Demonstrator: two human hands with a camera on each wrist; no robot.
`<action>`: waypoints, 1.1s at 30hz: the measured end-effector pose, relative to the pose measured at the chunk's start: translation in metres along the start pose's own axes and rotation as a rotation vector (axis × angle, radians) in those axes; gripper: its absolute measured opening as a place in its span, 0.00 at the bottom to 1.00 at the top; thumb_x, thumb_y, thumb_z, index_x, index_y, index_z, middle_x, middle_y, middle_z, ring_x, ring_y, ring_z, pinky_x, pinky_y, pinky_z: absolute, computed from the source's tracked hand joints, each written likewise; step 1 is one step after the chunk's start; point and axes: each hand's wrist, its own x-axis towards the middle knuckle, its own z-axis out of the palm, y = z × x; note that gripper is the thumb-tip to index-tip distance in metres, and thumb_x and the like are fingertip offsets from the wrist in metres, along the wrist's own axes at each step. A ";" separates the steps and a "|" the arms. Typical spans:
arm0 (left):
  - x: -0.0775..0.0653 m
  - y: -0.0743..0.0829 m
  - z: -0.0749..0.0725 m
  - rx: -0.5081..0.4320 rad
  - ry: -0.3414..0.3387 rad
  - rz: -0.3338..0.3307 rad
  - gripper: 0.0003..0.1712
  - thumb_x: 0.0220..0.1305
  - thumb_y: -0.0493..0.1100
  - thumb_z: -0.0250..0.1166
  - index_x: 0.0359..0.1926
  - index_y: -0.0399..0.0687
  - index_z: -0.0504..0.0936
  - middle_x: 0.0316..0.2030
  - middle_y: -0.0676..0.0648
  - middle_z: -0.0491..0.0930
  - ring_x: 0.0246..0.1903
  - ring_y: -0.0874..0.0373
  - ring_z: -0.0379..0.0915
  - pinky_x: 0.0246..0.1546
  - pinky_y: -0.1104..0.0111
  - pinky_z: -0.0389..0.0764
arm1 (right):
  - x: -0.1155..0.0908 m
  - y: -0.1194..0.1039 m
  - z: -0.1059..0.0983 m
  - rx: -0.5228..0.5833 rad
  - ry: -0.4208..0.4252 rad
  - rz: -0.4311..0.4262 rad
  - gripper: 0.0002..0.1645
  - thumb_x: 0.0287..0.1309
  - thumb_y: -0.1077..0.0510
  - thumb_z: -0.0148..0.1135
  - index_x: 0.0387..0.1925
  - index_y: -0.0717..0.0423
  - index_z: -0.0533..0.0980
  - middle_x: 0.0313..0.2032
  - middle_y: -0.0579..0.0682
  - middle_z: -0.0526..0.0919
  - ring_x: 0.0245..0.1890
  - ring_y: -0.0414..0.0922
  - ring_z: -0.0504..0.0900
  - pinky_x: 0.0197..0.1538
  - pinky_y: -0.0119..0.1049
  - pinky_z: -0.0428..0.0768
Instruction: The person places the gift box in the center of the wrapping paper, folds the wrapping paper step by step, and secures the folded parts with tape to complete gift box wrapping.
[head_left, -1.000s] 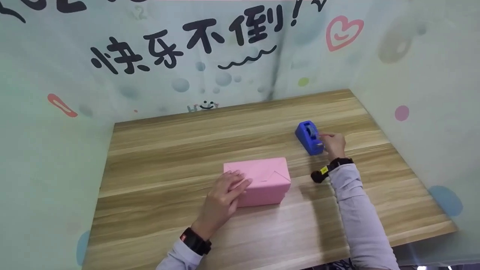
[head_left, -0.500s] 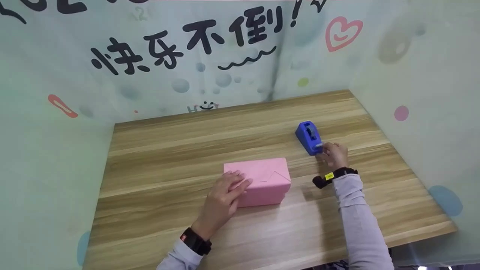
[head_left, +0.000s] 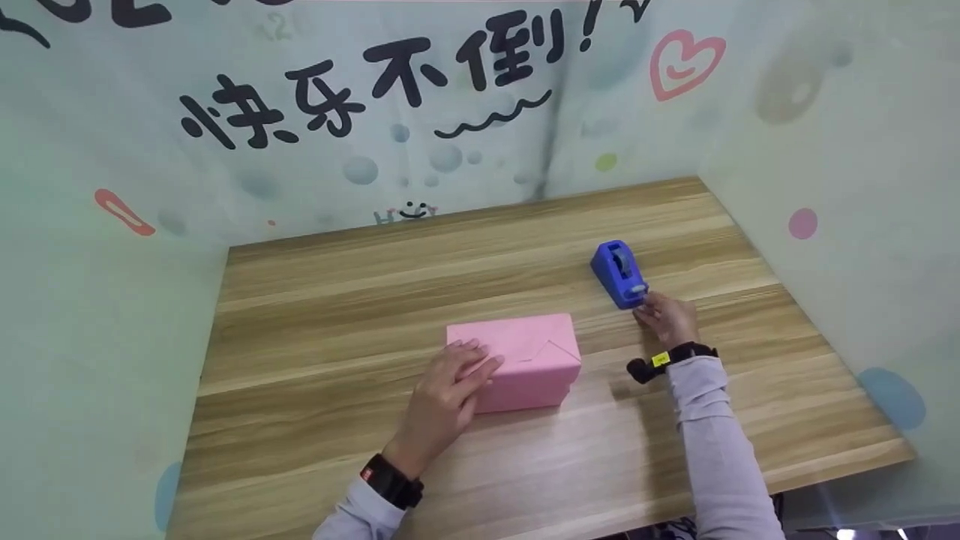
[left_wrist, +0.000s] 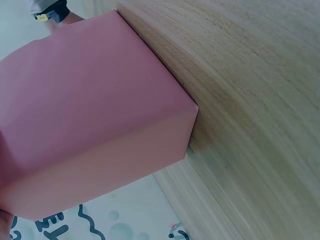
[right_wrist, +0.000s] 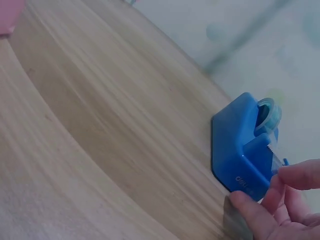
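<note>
A pink paper-wrapped box (head_left: 529, 341) stands on the wooden table, a folded flap showing on its top. My left hand (head_left: 435, 397) rests on the box's left part, fingers stretched over the top and near side. Behind and right of it sits a blue tape dispenser (head_left: 615, 276) holding a roll of clear tape (right_wrist: 270, 116). At the dispenser's cutter end, my right hand (head_left: 671, 319) pinches the free end of the tape (right_wrist: 276, 163) between thumb and fingers. One fingertip lies right at the dispenser's front face in the right wrist view.
The wood-grain table (head_left: 322, 337) is enclosed by a printed backdrop (head_left: 465, 112) at the back and both sides. Dark cables (head_left: 664, 529) show below the table's front edge. Each wrist wears a black strap, the right one with a camera (head_left: 642, 370).
My right hand has moved from beside the dispenser toward me, to its cutter end, and its fingers have closed on the tape's end. The left hand, box and dispenser have stayed put.
</note>
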 end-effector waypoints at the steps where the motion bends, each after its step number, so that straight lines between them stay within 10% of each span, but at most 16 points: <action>1: 0.000 0.000 0.000 -0.001 0.003 0.001 0.22 0.55 0.36 0.65 0.53 0.49 0.80 0.48 0.44 0.78 0.54 0.50 0.72 0.62 0.60 0.68 | 0.000 -0.001 -0.001 -0.005 -0.004 0.010 0.12 0.56 0.73 0.51 0.21 0.64 0.75 0.21 0.51 0.78 0.26 0.43 0.79 0.58 0.40 0.75; 14: 0.003 0.003 -0.001 -0.008 -0.001 -0.012 0.20 0.55 0.37 0.66 0.51 0.48 0.81 0.47 0.44 0.78 0.54 0.50 0.72 0.62 0.60 0.68 | 0.002 -0.004 -0.006 -0.229 -0.006 0.047 0.03 0.56 0.66 0.60 0.28 0.61 0.75 0.21 0.48 0.79 0.27 0.40 0.82 0.57 0.37 0.76; 33: 0.003 0.004 0.000 -0.030 0.006 -0.044 0.20 0.55 0.37 0.66 0.51 0.47 0.81 0.47 0.44 0.78 0.54 0.50 0.72 0.62 0.60 0.67 | 0.007 0.004 0.003 -0.198 0.044 0.037 0.03 0.60 0.67 0.53 0.33 0.66 0.70 0.15 0.52 0.81 0.18 0.42 0.82 0.35 0.35 0.84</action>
